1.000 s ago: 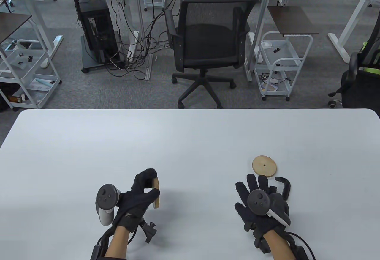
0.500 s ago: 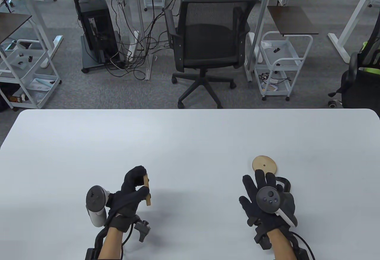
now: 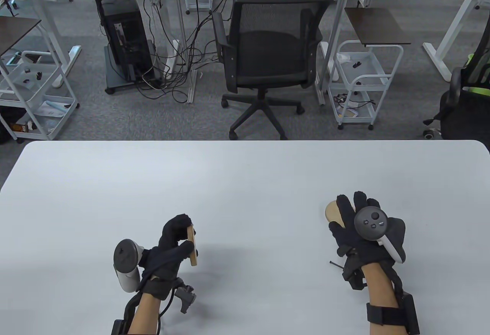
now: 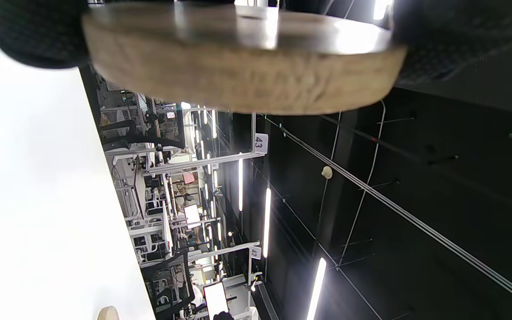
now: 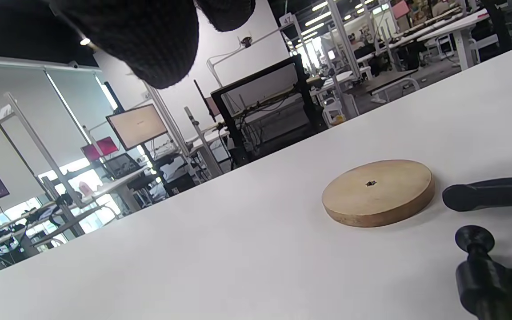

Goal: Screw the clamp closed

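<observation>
Though the clamp (image 5: 496, 249) is hidden under the right hand (image 3: 367, 231) in the table view, the right wrist view shows it lying on the surface (image 3: 245, 182) just beside the flat disc (image 5: 378, 192): a black C-shaped frame with a screw ending in a small round pad. It looks like cast metal, so I judge it stiff, fairly heavy for its bulk and not fragile. The frame's curved back is the place to hold it, leaving the screw's handle free to turn. A thin dark pin sticking out by the right wrist may be that handle; I cannot tell for sure.

The flat disc looks like light, rigid wood with a small centre hole. A second disc (image 3: 192, 245) of the same kind is held on edge above the surface, well to the left of the clamp, pinched between thumb and fingers of the left hand (image 3: 168, 252).

Whether the right hand grips the clamp cannot be told; its fingers reach over the flat disc and cover part of it.

Compared with a second ago, the right hand has moved forward over the clamp, which then lay in plain view beside it. The left hand has shifted slightly left, keeping its pinch on the second disc.
</observation>
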### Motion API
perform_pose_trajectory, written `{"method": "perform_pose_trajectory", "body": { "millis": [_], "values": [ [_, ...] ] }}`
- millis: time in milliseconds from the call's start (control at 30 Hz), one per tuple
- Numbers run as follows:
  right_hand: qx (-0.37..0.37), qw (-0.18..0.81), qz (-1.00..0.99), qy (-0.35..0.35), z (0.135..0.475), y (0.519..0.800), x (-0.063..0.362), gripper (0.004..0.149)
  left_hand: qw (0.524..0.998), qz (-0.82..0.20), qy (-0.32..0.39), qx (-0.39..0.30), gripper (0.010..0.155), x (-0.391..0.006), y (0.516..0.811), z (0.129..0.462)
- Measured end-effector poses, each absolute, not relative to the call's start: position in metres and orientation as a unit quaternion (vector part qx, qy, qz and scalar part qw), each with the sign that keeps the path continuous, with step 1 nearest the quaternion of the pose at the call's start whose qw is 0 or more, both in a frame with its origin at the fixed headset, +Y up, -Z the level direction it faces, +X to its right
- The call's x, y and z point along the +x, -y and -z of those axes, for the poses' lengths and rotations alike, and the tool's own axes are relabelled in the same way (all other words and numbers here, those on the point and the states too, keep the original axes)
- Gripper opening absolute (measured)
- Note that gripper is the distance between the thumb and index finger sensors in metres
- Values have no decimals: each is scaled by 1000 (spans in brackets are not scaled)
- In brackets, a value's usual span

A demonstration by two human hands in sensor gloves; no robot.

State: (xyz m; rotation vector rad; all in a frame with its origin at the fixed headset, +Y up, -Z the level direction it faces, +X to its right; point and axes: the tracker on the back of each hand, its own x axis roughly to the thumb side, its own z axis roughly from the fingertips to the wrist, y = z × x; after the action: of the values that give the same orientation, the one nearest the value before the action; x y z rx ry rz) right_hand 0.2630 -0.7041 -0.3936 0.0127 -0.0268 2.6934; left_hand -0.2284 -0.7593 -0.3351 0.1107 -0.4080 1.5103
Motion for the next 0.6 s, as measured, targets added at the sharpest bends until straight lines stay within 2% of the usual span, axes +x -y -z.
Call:
{"method": "perform_pose_trajectory", "body": {
  "millis": [200,400,600],
  "values": [
    [15,213,-976,-54,429,708,258,80,706,-680,193,39,82,-225,761,334],
    [15,206,-973,-107,458,718,254,82,678,-706,199,44,82,-223,764,333],
    [8,192,-970,-150,479,734,256,83,683,-702,196,50,82,-225,763,330]
  ]
}}
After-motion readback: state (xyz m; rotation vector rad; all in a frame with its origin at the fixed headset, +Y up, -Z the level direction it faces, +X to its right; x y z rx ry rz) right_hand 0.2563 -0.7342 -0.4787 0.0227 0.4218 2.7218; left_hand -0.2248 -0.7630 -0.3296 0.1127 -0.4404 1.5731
